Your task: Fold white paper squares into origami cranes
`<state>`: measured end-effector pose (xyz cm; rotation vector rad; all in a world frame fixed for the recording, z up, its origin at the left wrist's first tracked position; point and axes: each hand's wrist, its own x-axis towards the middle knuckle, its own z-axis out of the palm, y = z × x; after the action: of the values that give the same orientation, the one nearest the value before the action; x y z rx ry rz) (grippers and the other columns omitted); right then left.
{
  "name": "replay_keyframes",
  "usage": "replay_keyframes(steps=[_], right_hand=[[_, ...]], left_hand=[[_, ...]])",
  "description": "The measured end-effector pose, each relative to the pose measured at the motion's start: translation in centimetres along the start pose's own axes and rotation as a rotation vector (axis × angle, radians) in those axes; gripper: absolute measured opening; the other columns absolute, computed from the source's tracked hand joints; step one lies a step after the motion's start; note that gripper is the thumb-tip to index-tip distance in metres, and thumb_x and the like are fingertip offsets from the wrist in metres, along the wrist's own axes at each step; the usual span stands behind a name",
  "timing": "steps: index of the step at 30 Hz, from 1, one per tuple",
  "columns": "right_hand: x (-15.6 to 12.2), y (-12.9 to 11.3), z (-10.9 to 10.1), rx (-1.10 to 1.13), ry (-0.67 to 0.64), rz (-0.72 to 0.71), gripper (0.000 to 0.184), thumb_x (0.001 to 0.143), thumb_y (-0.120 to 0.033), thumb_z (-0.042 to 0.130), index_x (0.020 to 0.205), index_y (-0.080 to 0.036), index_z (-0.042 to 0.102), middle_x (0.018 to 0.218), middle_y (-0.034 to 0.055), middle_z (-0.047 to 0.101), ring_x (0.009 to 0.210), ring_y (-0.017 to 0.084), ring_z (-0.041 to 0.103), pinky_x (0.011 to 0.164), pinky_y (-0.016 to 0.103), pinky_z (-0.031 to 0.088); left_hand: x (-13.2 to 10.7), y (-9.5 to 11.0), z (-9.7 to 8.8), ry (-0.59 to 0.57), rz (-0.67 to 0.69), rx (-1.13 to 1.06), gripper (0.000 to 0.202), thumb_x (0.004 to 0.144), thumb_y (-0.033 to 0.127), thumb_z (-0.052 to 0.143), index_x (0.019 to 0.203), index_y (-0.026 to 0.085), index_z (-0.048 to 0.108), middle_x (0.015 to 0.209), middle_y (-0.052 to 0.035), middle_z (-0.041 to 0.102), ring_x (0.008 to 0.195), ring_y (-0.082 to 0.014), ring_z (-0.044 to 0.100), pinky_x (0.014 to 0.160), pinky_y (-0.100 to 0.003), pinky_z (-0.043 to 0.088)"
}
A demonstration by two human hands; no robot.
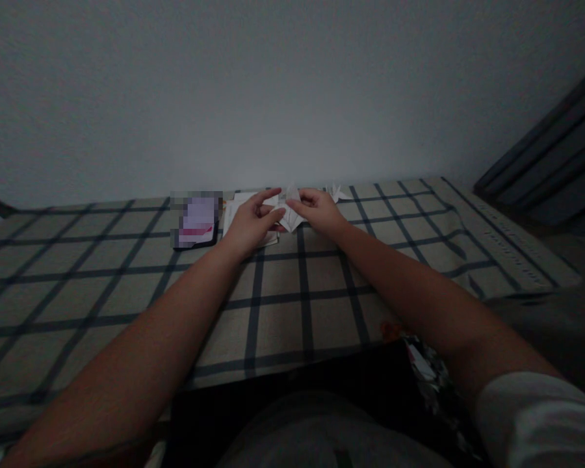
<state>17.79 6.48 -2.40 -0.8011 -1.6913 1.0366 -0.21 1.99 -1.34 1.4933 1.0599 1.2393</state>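
Both my arms reach forward over a checked cloth [127, 286] toward the far wall. My left hand [251, 223] and my right hand [318, 210] meet on a small folded white paper piece [289, 218], each pinching one side of it with fingertips. The paper piece looks partly folded into a pointed shape. Under my left hand lie flat white paper sheets [237, 207]. A second small folded white paper figure [337, 192] stands just beyond my right hand, untouched.
A phone [196, 224] with a lit, blurred screen lies left of my left hand. The plain wall rises right behind the papers. A dark striped fabric [550, 162] hangs at the right. Dark clothing and a patterned item [426, 367] lie near my lap.
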Motion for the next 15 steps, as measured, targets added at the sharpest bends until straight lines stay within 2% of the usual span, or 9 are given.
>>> replay_keyframes(steps=[5,8,12,15], right_hand=[[-0.01,0.15,-0.16,-0.024,0.024,-0.010,0.036,0.081,-0.052,0.072,0.088,-0.018,0.063,0.079,0.0007,0.059,0.077,0.015,0.055,0.067,0.027,0.044],[-0.12,-0.02,-0.15,0.020,-0.001,-0.020,0.040,0.079,-0.055,0.072,0.089,-0.017,0.063,0.080,0.0004,0.061,0.076,0.014,0.056,0.068,0.027,0.045],[-0.06,-0.08,-0.19,0.058,-0.034,-0.012,0.039,0.077,-0.051,0.075,0.093,-0.017,0.066,0.089,0.0031,0.067,0.082,0.015,0.059,0.073,0.028,0.048],[0.10,0.14,-0.28,0.052,-0.029,-0.014,0.036,0.077,-0.047,0.075,0.092,-0.016,0.066,0.087,0.0036,0.067,0.080,0.015,0.060,0.072,0.028,0.047]], left_hand=[[0.21,-0.49,-0.09,-0.019,-0.006,0.030,0.073,0.073,0.032,0.080,0.142,0.019,0.057,0.065,0.0008,0.068,0.061,-0.0175,0.070,0.064,-0.029,0.057],[0.36,-0.71,-0.24,-0.011,0.012,0.032,0.073,0.073,0.031,0.080,0.141,0.020,0.058,0.067,0.0003,0.069,0.060,-0.0166,0.069,0.062,-0.028,0.056],[0.26,-0.53,-0.24,-0.003,0.014,0.040,0.069,0.075,0.029,0.077,0.140,0.021,0.058,0.068,0.0015,0.067,0.058,-0.0150,0.067,0.060,-0.027,0.055],[0.09,-0.41,-0.10,-0.003,0.007,0.041,0.067,0.076,0.029,0.075,0.140,0.021,0.058,0.065,0.0036,0.062,0.058,-0.0150,0.067,0.058,-0.026,0.053]])
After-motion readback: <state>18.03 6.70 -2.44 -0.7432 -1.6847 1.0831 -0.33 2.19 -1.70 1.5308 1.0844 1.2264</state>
